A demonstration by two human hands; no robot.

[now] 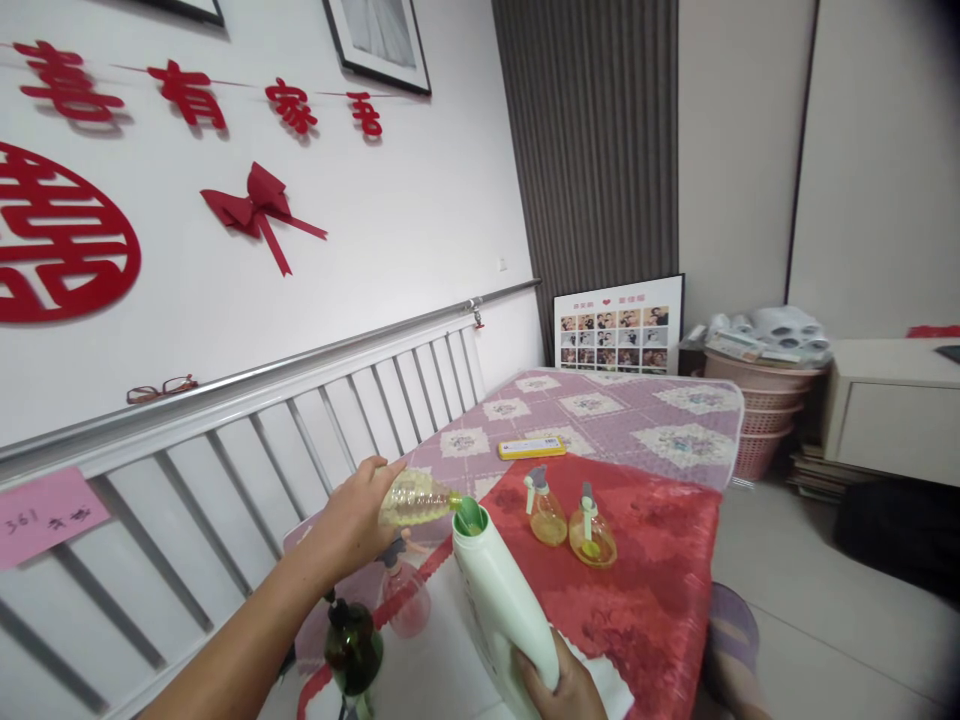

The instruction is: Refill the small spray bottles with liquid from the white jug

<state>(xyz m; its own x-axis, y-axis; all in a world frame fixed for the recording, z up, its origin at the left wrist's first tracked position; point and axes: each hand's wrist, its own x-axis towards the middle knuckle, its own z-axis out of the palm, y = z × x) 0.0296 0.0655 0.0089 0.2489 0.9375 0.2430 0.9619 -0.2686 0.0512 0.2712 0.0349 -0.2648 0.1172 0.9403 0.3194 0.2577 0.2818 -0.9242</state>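
Observation:
My left hand (pixel 361 515) is closed around a clear ridged bottle (pixel 420 498) with pale yellow liquid, tipped on its side. Its neck points right, at the green-lined mouth (pixel 470 515) of a large pale green bottle (pixel 495 585); whether liquid is flowing I cannot tell. The handle of that tilted bottle is gripped by my right hand (pixel 570 685), partly cut off by the frame's lower edge. To the right stand two clear spray bottles (pixel 548 522) (pixel 592 540) holding yellow liquid. Below my left hand are a pink spray bottle (pixel 406 600) and a dark green bottle (pixel 352 640).
A red cloth (pixel 652 580) lies over the purple patterned tablecloth (pixel 600 402). A flat yellow pack (pixel 531 447) sits behind the spray bottles. White railing (pixel 292 430) borders the table's left. Pink baskets (pixel 757 410) and a cabinet (pixel 896 415) stand at right.

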